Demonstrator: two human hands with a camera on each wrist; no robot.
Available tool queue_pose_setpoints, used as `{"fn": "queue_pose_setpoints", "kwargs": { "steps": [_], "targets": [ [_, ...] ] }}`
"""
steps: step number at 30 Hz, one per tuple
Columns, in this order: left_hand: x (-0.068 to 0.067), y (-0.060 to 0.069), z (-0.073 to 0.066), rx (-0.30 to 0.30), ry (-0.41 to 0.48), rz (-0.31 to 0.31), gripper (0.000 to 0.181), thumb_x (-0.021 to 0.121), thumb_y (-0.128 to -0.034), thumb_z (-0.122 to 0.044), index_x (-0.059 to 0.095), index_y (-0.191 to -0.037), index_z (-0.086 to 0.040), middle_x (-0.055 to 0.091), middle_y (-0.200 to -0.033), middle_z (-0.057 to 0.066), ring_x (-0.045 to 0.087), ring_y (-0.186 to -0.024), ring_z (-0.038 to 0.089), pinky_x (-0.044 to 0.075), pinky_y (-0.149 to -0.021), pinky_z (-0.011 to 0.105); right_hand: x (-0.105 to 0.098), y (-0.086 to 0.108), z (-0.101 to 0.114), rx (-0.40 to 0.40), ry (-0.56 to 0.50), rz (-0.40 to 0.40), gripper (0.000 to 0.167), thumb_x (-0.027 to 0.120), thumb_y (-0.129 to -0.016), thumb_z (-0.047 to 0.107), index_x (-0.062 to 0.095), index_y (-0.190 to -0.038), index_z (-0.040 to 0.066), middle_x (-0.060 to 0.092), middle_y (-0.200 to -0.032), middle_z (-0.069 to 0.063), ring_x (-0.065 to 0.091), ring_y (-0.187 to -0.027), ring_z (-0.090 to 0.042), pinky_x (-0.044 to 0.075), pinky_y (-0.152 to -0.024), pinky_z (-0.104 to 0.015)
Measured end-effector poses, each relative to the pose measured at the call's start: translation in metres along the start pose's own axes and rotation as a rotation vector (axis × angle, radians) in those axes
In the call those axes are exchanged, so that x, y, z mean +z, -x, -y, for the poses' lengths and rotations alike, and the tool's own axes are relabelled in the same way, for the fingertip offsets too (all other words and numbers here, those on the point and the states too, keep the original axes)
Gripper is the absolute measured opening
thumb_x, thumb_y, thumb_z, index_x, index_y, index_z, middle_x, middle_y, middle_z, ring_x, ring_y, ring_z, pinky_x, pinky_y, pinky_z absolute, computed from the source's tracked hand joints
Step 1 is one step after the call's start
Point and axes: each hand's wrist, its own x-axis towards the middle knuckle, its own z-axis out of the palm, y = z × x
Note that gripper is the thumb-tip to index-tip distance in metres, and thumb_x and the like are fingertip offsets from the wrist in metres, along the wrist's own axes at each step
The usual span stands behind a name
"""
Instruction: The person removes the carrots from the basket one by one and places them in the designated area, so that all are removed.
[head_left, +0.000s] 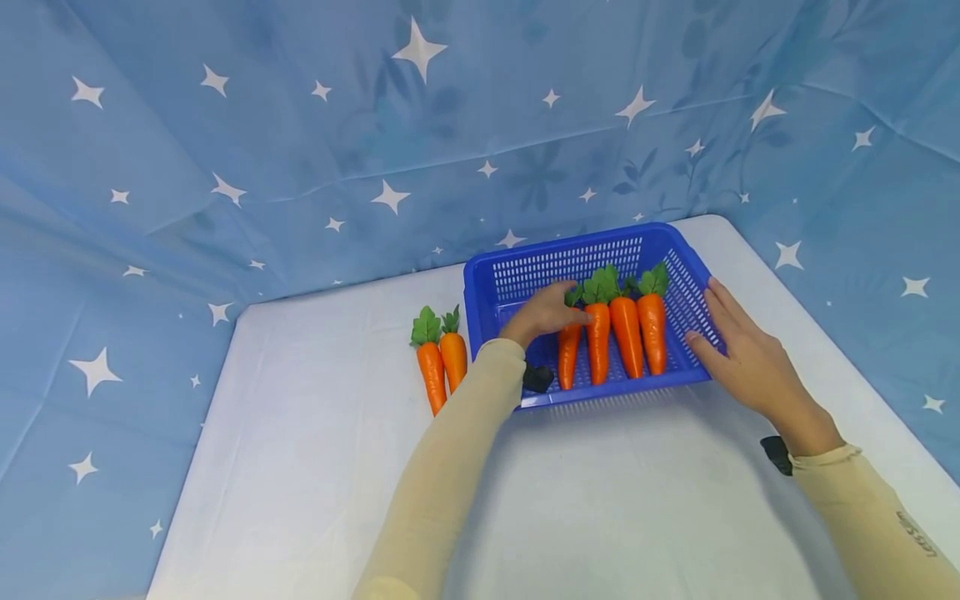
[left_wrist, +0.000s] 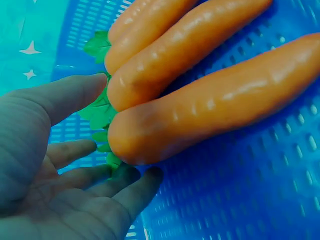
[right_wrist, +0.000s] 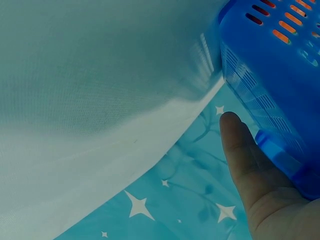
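Several orange carrots (head_left: 626,337) with green leaves lie side by side in a blue plastic basket (head_left: 517,252). My left hand (head_left: 543,312) is inside the basket at the leafy end of the leftmost carrot (head_left: 568,354). In the left wrist view, the thumb and fingers of that hand (left_wrist: 65,200) are spread apart around the leaves (left_wrist: 102,112), gripping nothing. Straight fingers of my right hand (head_left: 750,362) lie along the basket's right side. From the right wrist, its thumb (right_wrist: 240,150) shows beside the basket's outer wall (right_wrist: 280,85).
Two more carrots (head_left: 431,367) lie on the white table (head_left: 322,433), left of the basket; the left forearm partly covers one. A blue curtain (head_left: 300,150) with white stars hangs behind and beside the table. The basket stands near the table's back right corner.
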Motion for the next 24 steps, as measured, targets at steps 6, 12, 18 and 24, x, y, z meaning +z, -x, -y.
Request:
{"fn": "queue_pose_setpoints", "kwargs": {
  "steps": [6, 12, 18, 24],
  "targets": [
    [0.0026, -0.0027, 0.0048, 0.036, -0.043, 0.001, 0.072, 0.074, -0.1026, -0.019, 0.040, -0.165, -0.005, 0.046, -0.165, 0.012, 0.043, -0.151, 0.030, 0.033, -0.125, 0.042, 0.0003, 0.0002, -0.0001, 0.005, -0.004, 0.000, 0.082, 0.051, -0.111, 0.041, 0.012, -0.169, -0.002, 0.007, -0.177, -0.021, 0.022, -0.154, -0.056, 0.034, -0.104, -0.080],
    [0.0046, -0.0057, 0.0071, 0.040, -0.104, -0.009, 0.071, 0.074, -0.1021, -0.018, 0.042, -0.164, -0.004, 0.047, -0.165, 0.012, 0.043, -0.151, 0.029, 0.033, -0.125, 0.040, 0.0004, -0.0001, -0.0006, 0.002, -0.003, -0.004, 0.081, 0.050, -0.111, 0.041, 0.013, -0.169, -0.001, 0.007, -0.177, -0.021, 0.021, -0.155, -0.054, 0.033, -0.105, -0.080],
    [0.0053, -0.0067, 0.0077, 0.043, -0.187, -0.012, 0.068, 0.073, -0.1022, -0.017, 0.045, -0.162, -0.004, 0.051, -0.161, 0.011, 0.048, -0.147, 0.027, 0.034, -0.124, 0.038, 0.0010, -0.0002, -0.0009, 0.004, -0.007, -0.005, 0.081, 0.051, -0.111, 0.040, 0.013, -0.169, -0.001, 0.007, -0.177, -0.020, 0.021, -0.155, -0.054, 0.033, -0.106, -0.080],
    [0.0054, -0.0075, 0.0089, 0.040, -0.247, -0.004, 0.064, 0.072, -0.1029, -0.017, 0.048, -0.161, -0.004, 0.055, -0.158, 0.011, 0.052, -0.143, 0.026, 0.037, -0.122, 0.035, 0.0013, -0.0003, -0.0007, 0.009, -0.009, -0.003, 0.081, 0.051, -0.111, 0.040, 0.013, -0.169, -0.002, 0.007, -0.177, -0.020, 0.020, -0.156, -0.054, 0.033, -0.105, -0.080]
  ]
}}
